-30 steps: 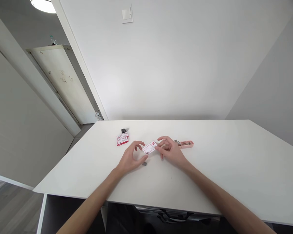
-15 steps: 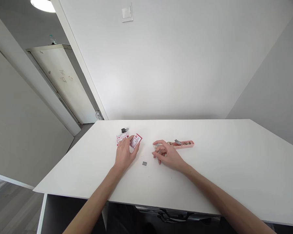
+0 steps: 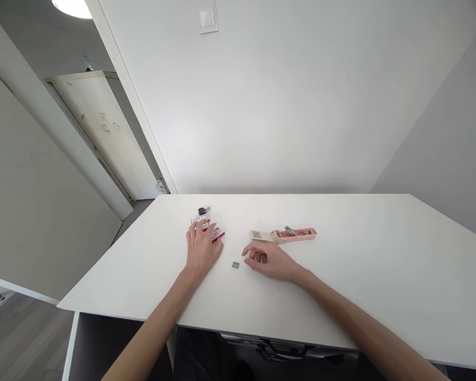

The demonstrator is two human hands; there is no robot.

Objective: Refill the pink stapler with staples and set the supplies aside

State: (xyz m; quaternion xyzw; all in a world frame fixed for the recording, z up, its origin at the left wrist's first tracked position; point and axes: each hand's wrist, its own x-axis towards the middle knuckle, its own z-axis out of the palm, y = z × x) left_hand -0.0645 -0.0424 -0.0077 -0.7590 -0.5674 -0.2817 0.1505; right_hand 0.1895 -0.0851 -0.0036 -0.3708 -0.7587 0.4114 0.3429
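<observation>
White tabletop [image 3: 341,275] against a plain white wall; head view only. Left hand [image 3: 201,248] lies over small red-and-white cardboard boxes [image 3: 217,234], fingers spread on top and partly hiding them; gripping or merely resting, cannot tell. Right hand [image 3: 269,262] empty, fingers loosely curled. Small grey block [image 3: 235,265], probably staples, lies on the tabletop at 9 o'clock of the right fingertips, just beside, not touching; right hand nearer. Its long axis: too small to judge. Pink hinged-open stapler [image 3: 283,235] at 12 o'clock of the right hand.

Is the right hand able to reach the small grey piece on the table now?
Probably yes: the right hand lies just beside the small grey piece, with only bare table between them.
</observation>
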